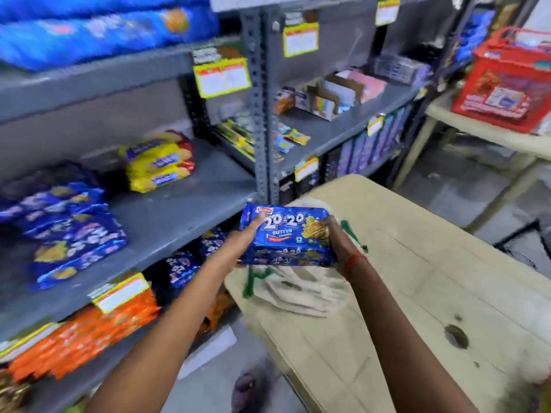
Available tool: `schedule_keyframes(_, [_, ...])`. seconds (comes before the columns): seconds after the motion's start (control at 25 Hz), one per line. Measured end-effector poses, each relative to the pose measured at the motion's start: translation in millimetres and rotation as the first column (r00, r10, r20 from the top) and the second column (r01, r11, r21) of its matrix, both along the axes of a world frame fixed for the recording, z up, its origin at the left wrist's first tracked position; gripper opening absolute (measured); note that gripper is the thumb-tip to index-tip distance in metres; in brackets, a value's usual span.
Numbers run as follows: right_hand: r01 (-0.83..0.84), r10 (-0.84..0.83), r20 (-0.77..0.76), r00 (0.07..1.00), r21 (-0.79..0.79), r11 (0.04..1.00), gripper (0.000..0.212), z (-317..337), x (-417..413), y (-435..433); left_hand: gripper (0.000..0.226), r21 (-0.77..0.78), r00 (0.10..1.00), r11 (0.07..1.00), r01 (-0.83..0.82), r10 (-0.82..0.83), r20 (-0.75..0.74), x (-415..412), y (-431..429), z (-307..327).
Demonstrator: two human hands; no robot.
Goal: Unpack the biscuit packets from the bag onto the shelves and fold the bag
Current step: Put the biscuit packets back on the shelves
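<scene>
I hold a stack of blue biscuit packets (284, 234) between both hands, just above the bag. My left hand (246, 236) grips the stack's left end and my right hand (338, 242) grips its right end. The whitish bag (301, 293) with green handles lies crumpled on the beige table (417, 278) under the packets. To the left, the grey middle shelf (167, 222) carries more blue packets (68, 231) of the same kind and a yellow stack (159, 162).
Orange packets (80, 338) fill the lower shelf, with blue packets (182, 266) beside them. Large blue bags sit on the top shelf. A second shelf unit stands behind with small boxes (331, 96). A red basket (507, 76) rests on another table at right.
</scene>
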State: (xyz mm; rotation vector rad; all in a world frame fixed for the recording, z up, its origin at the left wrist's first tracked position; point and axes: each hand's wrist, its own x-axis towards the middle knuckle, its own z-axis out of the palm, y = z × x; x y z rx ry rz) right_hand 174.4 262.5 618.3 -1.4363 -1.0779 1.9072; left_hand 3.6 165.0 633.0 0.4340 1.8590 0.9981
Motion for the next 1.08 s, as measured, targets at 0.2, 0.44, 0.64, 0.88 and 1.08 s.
schedule_keyframes(0.2, [-0.284, 0.286, -0.052, 0.957, 0.042, 0.958, 0.035, 22.1, -148.4, -20.8, 0.087, -0.003, 0.962, 0.965, -0.261, 0.259, -0.083, -118.2, -72.4, 26.4])
schedule_keyframes(0.44, [-0.517, 0.519, 0.0, 0.855, 0.101, 0.85, 0.081, 34.2, -320.4, -77.7, 0.098, 0.082, 0.829, 0.834, -0.545, 0.551, -0.097, -242.7, -160.6, 39.5])
schedule_keyframes(0.64, [-0.618, 0.612, 0.097, 0.785, 0.063, 0.783, 0.08, 28.8, -398.1, -126.4, 0.088, 0.109, 0.738, 0.738, -0.666, 0.673, -0.047, -293.5, -206.0, 16.0])
schedule_keyframes(0.88, [-0.668, 0.662, 0.12, 0.74, 0.022, 0.743, 0.04, 23.4, -421.3, -147.7, 0.092, 0.044, 0.675, 0.674, -0.738, 0.737, 0.043, -307.8, -225.1, 5.6])
schedule_keyframes(1.08, [-0.68, 0.669, 0.156, 0.726, 0.025, 0.732, 0.056, 21.3, -419.9, -149.1, 0.09, 0.027, 0.69, 0.69, -0.724, 0.723, 0.037, -312.3, -228.3, 4.6])
